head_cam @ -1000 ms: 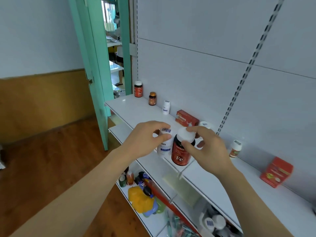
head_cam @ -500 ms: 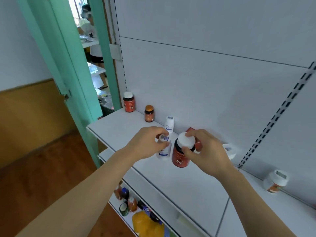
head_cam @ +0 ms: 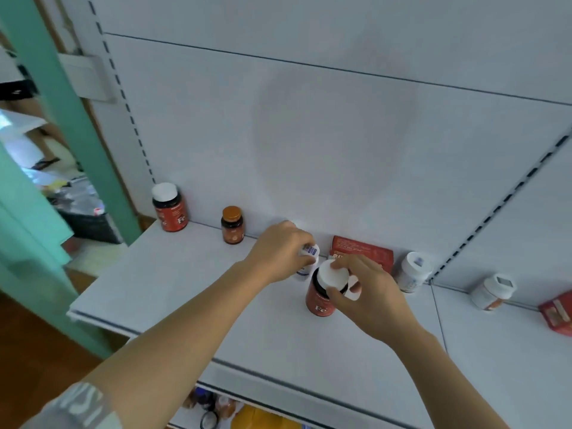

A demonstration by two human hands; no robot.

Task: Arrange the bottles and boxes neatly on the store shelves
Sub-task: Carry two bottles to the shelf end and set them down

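Both hands are working over the white metal shelf, side by side near its back wall.

The left hand is curling its fingers round a small white plastic bottle with a barcode label on its cap; most of that bottle is hidden under the hand. The right hand is pinching the white cap of a dark red round bottle marked "Fe", thumb in front, fingers behind. Whether either bottle's base is touching the shelf, I cannot tell.

Count of goods on this shelf level:
- Red "Fe" bottles with white caps: two. One is in the right hand, the second is standing upright far to the left of the left hand, at the back corner.
- Small amber bottle with an orange cap: one, standing between that corner bottle and the left hand.
- White bottles: three. One is in the left hand; one white-capped tub is leaning just right of the right hand; one more with an orange-banded label is lying tilted further right.
- Red cardboard boxes: two. One is sitting just behind both hands against the wall; one is lying at the far right edge, partly cut off.

Below the shelf, under the forearms, more bottles are showing, too blurred to count.
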